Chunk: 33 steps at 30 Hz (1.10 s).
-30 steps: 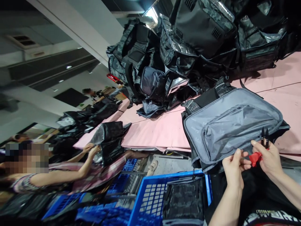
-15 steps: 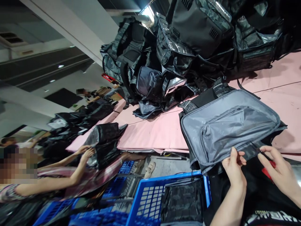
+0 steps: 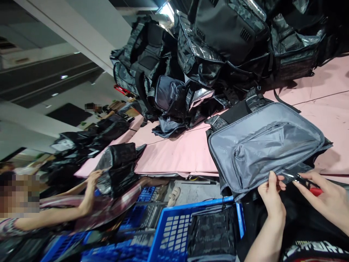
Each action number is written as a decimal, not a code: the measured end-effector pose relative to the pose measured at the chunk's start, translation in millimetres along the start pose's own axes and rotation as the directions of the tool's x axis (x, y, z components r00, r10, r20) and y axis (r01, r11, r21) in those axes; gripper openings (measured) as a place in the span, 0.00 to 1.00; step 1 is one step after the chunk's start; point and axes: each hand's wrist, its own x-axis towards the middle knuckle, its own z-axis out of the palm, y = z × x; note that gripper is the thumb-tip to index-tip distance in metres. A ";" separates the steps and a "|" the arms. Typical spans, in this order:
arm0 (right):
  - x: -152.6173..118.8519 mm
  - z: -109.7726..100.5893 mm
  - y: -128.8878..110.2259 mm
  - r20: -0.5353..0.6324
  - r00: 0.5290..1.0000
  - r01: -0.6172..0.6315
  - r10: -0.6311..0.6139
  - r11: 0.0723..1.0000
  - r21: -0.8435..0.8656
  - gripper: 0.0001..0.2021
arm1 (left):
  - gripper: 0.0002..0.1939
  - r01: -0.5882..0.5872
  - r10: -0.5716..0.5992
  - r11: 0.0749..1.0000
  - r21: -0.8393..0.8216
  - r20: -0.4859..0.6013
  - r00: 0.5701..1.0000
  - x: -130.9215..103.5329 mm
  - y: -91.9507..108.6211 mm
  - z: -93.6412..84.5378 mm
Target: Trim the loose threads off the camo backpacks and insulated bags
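Observation:
A black backpack with a grey lining [image 3: 261,142] lies inside out on the pink table edge in front of me. My left hand [image 3: 272,194] pinches the near edge of this bag between thumb and fingers. Just to its right, my right hand [image 3: 319,193] is closed around small thread snips [image 3: 302,181] with a red part by the palm. The snips' metal tip points left, at the bag's edge close to my left fingers. Whether the blades touch a thread is too small to tell.
A heap of black camouflage backpacks [image 3: 226,40] covers the back of the pink table [image 3: 174,154]. Below stands a blue crate [image 3: 174,233] with a folded dark bag [image 3: 212,233] in it. At left, a co-worker's hand [image 3: 94,178] handles another black bag [image 3: 120,167].
My right hand has turned so the snips show more clearly, their tip closer to the bag's edge. My left hand keeps its pinch. The co-worker's hands have shifted on their bag.

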 end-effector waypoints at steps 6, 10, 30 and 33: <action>-6.2 5.2 14.5 -0.100 0.979 -0.179 0.179 0.984 0.012 0.19 | 0.29 0.030 -0.029 0.999 -0.027 0.009 1.000 -1.2 2.5 -0.4; -8.8 10.8 19.6 -0.043 0.932 -0.348 0.359 0.923 0.166 0.21 | 0.28 0.050 -0.050 0.998 -0.039 0.007 0.999 -2.3 5.9 0.3; 2.5 -5.5 15.9 0.060 0.997 -0.061 0.054 0.991 0.120 0.13 | 0.29 0.046 -0.046 0.999 0.000 -0.012 0.999 -4.5 10.7 1.4; 12.3 -10.6 20.0 0.133 0.991 -0.017 -0.005 0.987 0.162 0.11 | 0.29 0.049 -0.049 0.999 -0.001 -0.014 0.999 -5.0 11.7 1.5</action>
